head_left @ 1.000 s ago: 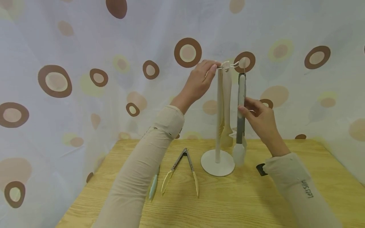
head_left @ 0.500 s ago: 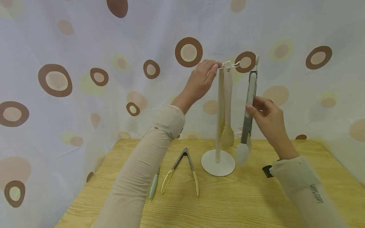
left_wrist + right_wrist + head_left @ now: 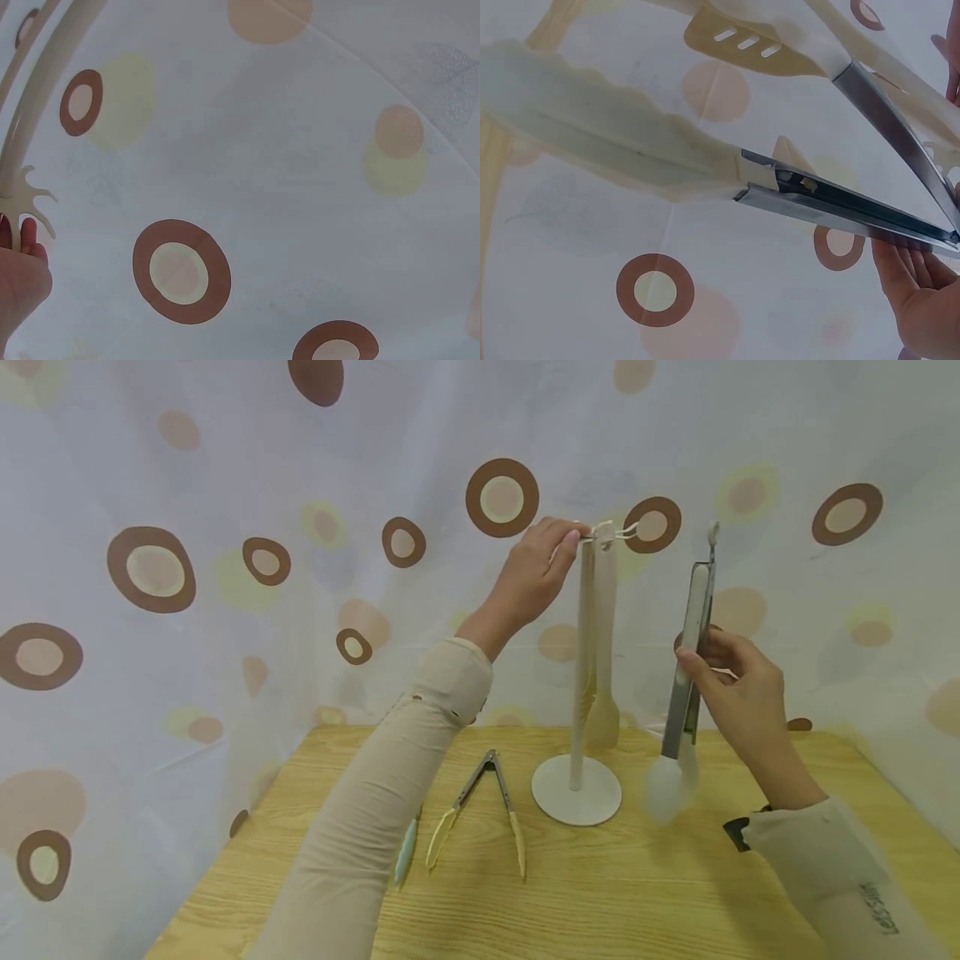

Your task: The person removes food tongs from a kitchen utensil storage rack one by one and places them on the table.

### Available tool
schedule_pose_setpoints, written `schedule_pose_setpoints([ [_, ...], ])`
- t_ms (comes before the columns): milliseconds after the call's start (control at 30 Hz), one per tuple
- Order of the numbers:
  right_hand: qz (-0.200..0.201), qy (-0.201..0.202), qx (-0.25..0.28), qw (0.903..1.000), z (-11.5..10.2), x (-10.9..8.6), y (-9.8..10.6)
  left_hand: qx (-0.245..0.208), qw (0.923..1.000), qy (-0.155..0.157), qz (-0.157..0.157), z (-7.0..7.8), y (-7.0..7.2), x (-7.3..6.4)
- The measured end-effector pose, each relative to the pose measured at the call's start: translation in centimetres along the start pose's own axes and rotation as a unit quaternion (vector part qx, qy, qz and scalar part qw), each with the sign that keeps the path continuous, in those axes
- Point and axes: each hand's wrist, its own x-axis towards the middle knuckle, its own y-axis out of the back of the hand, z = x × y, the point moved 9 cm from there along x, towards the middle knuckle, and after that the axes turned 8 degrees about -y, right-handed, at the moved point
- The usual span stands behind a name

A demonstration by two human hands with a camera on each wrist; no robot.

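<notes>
Seen from the head view, with the foot of the utensil stand (image 3: 557,793) as the dial's centre, the steel tongs (image 3: 677,717) hang apart from it at two o'clock, raised in the right hand (image 3: 744,689). Its thumb and fingers pinch them about the handle; the left hand (image 3: 536,564), toward eleven, grips the hooked top of the stand.

The tongs look light and stiff along their metal arms, while the pale scalloped tips (image 3: 622,131) are probably softer (silicone, perhaps, though the head view blurs them). Smooth steel could slip a little; nothing about them suggests fragility. The sound hold is on the pale inlay of the handle, above the middle, squeezing both arms together, since they spread in a V and may spring. The loop (image 3: 713,534) at the upper end is slender and offers less control.

For edges, the stand's hooks point toward one o'clock, and a turner (image 3: 602,725) hangs just beside the pole. Yellow-tipped tongs (image 3: 454,810) lie spread at nine, a teal piece (image 3: 406,852) beyond them at eight. More room seems to lie toward three and four over the wooden table (image 3: 637,902), away from the stand.
</notes>
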Motion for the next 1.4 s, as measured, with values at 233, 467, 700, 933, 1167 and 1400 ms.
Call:
schedule_pose_setpoints([
  [233,0.031,-0.013,-0.03,0.999,0.6,-0.5,1.6,0.004,1.0,-0.001,-0.001,0.0,0.0,0.0],
  [467,0.039,-0.029,-0.066,0.9966,1.9,-0.8,3.0,0.008,0.9999,-0.001,-0.007,0.0,-0.1,0.0],
  [700,0.042,-0.025,-0.094,0.9943,2.7,-1.0,4.1,0.009,0.9999,0.004,-0.009,0.0,-0.1,-0.1],
  [933,0.006,-0.054,-0.138,0.989,4.6,-1.0,4.8,0.006,1.0,-0.001,-0.005,0.0,-0.1,0.0],
  [1167,-0.016,-0.067,-0.18,0.9813,5.9,-1.4,5.9,0.009,0.9999,-0.001,-0.009,0.2,-0.2,0.1],
  [1400,-0.036,-0.066,-0.226,0.9712,7.5,-1.5,6.7,0.01,0.9999,-0.005,-0.004,0.2,-0.1,0.0],
])
